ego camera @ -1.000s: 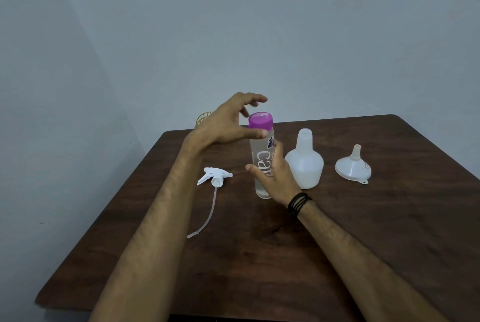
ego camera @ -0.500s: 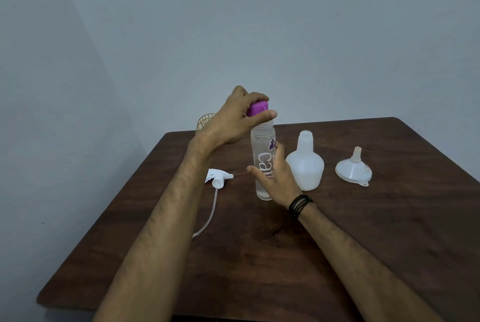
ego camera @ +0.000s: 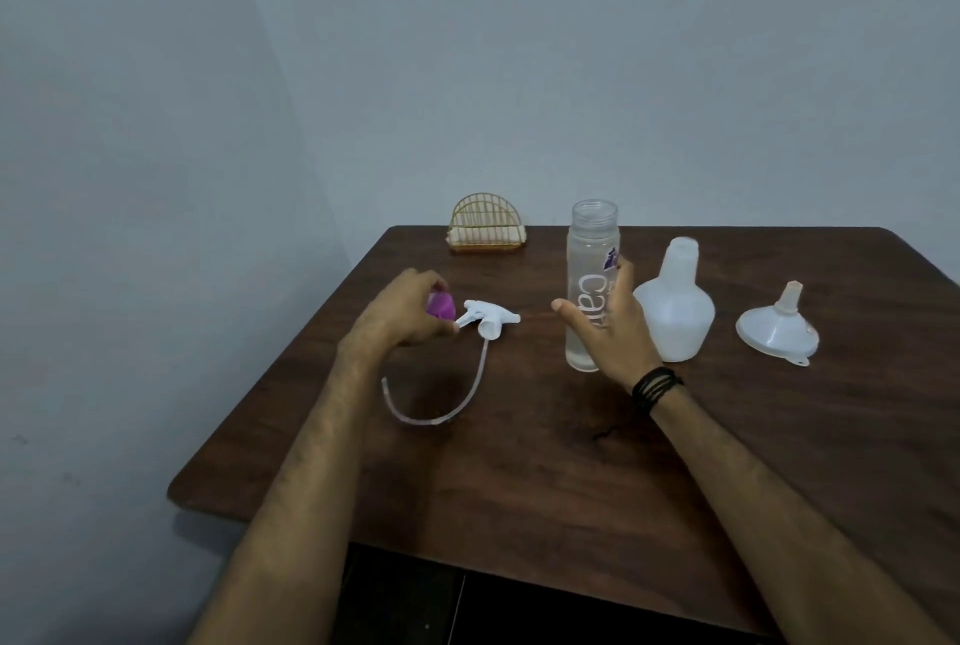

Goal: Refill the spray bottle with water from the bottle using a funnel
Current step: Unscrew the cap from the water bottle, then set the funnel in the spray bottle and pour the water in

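- The spray bottle (ego camera: pixel 674 311), white and translucent, stands upright right of centre on the tabletop (ego camera: pixel 545 462), neck open and its head off, so it is ready to take a funnel.
- Just to its left I see the clear water bottle (ego camera: pixel 592 249), upright and uncapped, mouth bare, with water inside; touching or a hair apart from the spray bottle, I cannot tell which.
- My right hand (ego camera: pixel 610 332) sits at the near side of the water bottle, fingers spread and loose, thumb out to the left; I judge it steadies the bottle rather than clamps it.
- My left hand (ego camera: pixel 402 314) is curled around the purple cap (ego camera: pixel 440 305), low over the tabletop at the left, I judge to park it clear of the pour.
- The trigger head (ego camera: pixel 488 319) lies right beside that hand, its tube curving toward the near edge.
- The funnel (ego camera: pixel 776 330) rests spout-up at the right, well apart from both hands; to me, seating it in the spray bottle's neck looks like the next step.
- A gold wire holder (ego camera: pixel 485 227) stands at the far edge, out of the way.
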Available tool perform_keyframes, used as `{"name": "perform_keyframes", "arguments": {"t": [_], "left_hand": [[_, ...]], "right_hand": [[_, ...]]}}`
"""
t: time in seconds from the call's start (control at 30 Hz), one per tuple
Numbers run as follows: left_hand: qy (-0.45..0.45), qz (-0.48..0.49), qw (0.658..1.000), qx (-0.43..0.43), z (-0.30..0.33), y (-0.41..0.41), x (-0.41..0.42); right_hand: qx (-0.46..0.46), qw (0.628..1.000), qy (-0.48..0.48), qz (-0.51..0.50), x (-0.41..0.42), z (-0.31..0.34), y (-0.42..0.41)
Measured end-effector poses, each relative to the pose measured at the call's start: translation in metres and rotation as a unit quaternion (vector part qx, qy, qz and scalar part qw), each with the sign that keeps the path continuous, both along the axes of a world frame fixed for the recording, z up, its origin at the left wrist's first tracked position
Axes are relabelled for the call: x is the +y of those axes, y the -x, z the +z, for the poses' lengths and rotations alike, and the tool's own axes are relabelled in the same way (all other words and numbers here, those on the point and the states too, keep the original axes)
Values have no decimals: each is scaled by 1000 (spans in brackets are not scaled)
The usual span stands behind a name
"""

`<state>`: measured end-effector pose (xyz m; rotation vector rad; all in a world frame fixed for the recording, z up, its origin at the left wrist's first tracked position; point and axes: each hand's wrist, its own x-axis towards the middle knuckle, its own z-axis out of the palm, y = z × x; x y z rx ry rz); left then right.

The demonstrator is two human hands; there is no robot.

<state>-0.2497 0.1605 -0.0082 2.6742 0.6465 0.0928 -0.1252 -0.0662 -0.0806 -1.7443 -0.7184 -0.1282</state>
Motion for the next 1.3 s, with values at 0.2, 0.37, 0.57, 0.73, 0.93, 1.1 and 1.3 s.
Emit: {"name": "perform_keyframes", "arguments": {"t": [0.2, 0.37, 0.57, 0.73, 0.93, 1.1, 1.3], "left_hand": [[51, 52, 995, 66, -32, 6, 6], [78, 49, 994, 67, -42, 5, 8], [78, 38, 996, 36, -35, 3, 11], [76, -7, 994, -76, -7, -7, 0], [124, -117, 980, -100, 22, -40, -50], [123, -170, 975, -66, 25, -74, -92], [208, -183, 955, -102, 12, -108, -131]], "right_hand": [[-11, 1000, 1, -7, 1, -1, 0], [-7, 1000, 3, -13, 0, 0, 2], [2, 1000, -4, -10, 1, -1, 2], [2, 1000, -9, -14, -4, 1, 7], [-17, 999, -21, -27, -25, 5, 22], [-21, 999, -12, -37, -47, 6, 28], [-17, 998, -8, -60, -83, 4, 25]]}}
